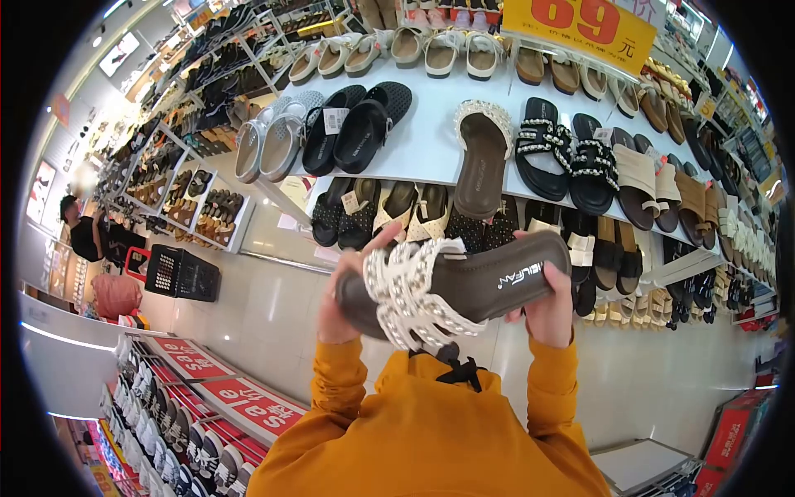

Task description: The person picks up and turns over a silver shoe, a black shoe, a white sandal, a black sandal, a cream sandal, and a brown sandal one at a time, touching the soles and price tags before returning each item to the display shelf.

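A slide sandal [489,286] with a dark brown footbed and white studded straps is held up in front of me, lying almost level. My left hand [341,302] grips its toe end, slightly blurred, with a finger raised along the straps. Around the heel end, my right hand [553,302] is closed, thumb on the footbed beside the lettering. Beyond my hands, on the white shelf, sits a single slide with a white beaded strap [482,157]. To its right stand black slides with studded straps [542,149]; to its left are black clogs [373,124] with a tag.
A lower shelf carries more sandals [410,207]. A yellow price sign [580,33] hangs over the back. At left, a person [83,232] is near a black shopping basket [184,273]. Red sale signs [257,406] top a sneaker rack at lower left.
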`<action>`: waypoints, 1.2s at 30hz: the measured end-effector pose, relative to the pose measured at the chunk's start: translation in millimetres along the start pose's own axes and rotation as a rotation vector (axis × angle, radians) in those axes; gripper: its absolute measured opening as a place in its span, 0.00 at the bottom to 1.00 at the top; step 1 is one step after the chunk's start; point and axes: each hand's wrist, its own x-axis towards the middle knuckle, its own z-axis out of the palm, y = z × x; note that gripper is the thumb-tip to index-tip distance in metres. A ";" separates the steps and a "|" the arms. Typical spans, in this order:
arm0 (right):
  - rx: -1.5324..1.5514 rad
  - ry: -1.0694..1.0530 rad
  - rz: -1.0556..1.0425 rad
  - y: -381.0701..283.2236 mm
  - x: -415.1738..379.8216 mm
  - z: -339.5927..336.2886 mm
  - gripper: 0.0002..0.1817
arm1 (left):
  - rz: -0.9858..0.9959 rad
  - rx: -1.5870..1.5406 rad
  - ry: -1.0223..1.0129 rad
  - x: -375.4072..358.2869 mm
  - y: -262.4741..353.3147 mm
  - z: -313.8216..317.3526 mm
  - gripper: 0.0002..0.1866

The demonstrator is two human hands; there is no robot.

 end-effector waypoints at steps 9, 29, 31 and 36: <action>-0.741 -0.113 -0.525 79.1 -54.3 24.0 0.38 | 0.011 -0.827 0.260 11.7 -28.0 36.4 0.40; -0.062 0.040 -0.019 44.4 -17.4 45.3 0.22 | -0.306 -0.311 0.245 -56.2 -32.5 -7.3 0.28; -0.189 0.067 -0.174 40.4 -18.4 52.6 0.18 | -0.348 -0.260 0.334 -52.5 -27.2 3.7 0.27; -0.418 -0.076 -0.734 46.7 -18.5 49.9 0.14 | -0.283 -0.289 0.336 -46.8 -20.8 15.2 0.28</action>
